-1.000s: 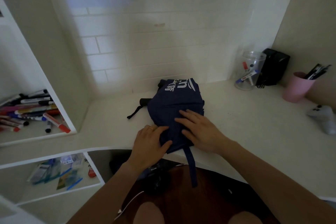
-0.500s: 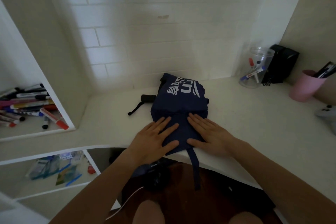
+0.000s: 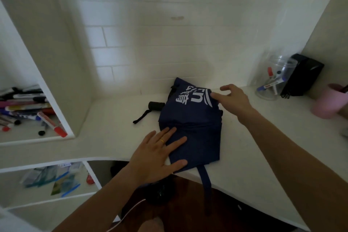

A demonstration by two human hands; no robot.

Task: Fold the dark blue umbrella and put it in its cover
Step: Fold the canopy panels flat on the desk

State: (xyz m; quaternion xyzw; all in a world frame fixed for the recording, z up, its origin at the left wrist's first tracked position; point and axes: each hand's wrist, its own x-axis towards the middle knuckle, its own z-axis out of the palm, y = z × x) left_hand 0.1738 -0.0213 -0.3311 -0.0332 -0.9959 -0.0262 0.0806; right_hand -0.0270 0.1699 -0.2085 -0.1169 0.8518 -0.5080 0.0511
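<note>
The dark blue umbrella point(image 3: 195, 126) lies collapsed and flattened on the white desk point(image 3: 263, 149), white lettering on its far part. Its black handle point(image 3: 156, 106) with a wrist strap sticks out to the left. A blue closing strap point(image 3: 205, 181) hangs over the desk's front edge. My left hand point(image 3: 160, 156) lies flat, fingers spread, on the near left part of the fabric. My right hand point(image 3: 232, 100) touches the fabric's far right edge with fingers apart. No cover can be told apart from the umbrella.
A clear jar of markers point(image 3: 273, 83), a black box point(image 3: 301, 75) and a pink cup point(image 3: 327, 101) stand at the back right. A shelf of markers point(image 3: 28, 111) is on the left. A lower shelf point(image 3: 52, 182) holds packets.
My right hand left the near fabric and reached to the umbrella's far right edge. My left hand stays pressed flat on the near part.
</note>
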